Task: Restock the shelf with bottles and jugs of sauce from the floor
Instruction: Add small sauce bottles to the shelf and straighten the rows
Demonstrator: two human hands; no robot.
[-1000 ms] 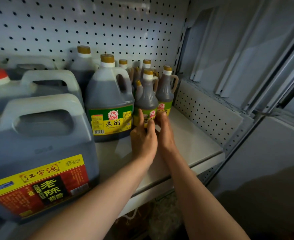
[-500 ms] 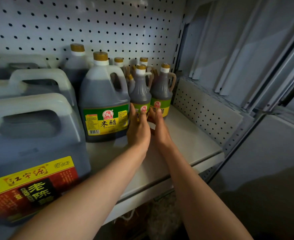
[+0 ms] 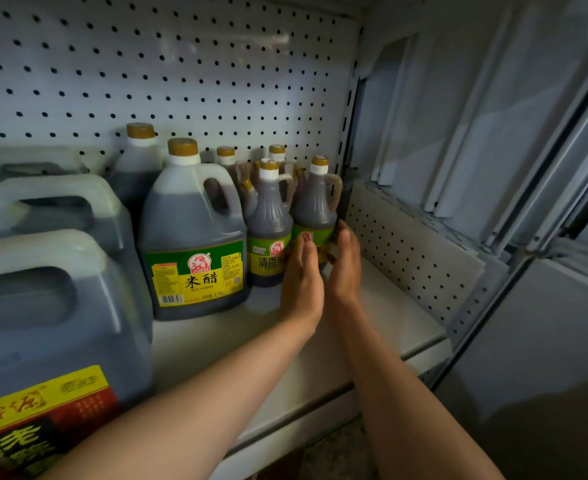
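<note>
On the white shelf [image 3: 382,317] two small dark sauce bottles with gold caps and green labels stand side by side at the back right. My left hand [image 3: 301,282] and my right hand [image 3: 345,265] press flat against the two sides of the right small bottle [image 3: 315,209], near its base. The left small bottle [image 3: 268,220] stands free just left of my left hand, touching a medium jug [image 3: 195,237] with a green and yellow label. More small bottles stand behind these, partly hidden.
Large dark jugs [image 3: 50,306] with red and yellow labels fill the shelf's left side. A pegboard [image 3: 181,64] backs the shelf. A perforated side panel [image 3: 407,244] closes it on the right. Bare shelf lies in front of the small bottles.
My left hand has come off the left small bottle, whose label now shows, and joined my right hand around the right small bottle. Both hands have shifted right and deeper into the shelf.
</note>
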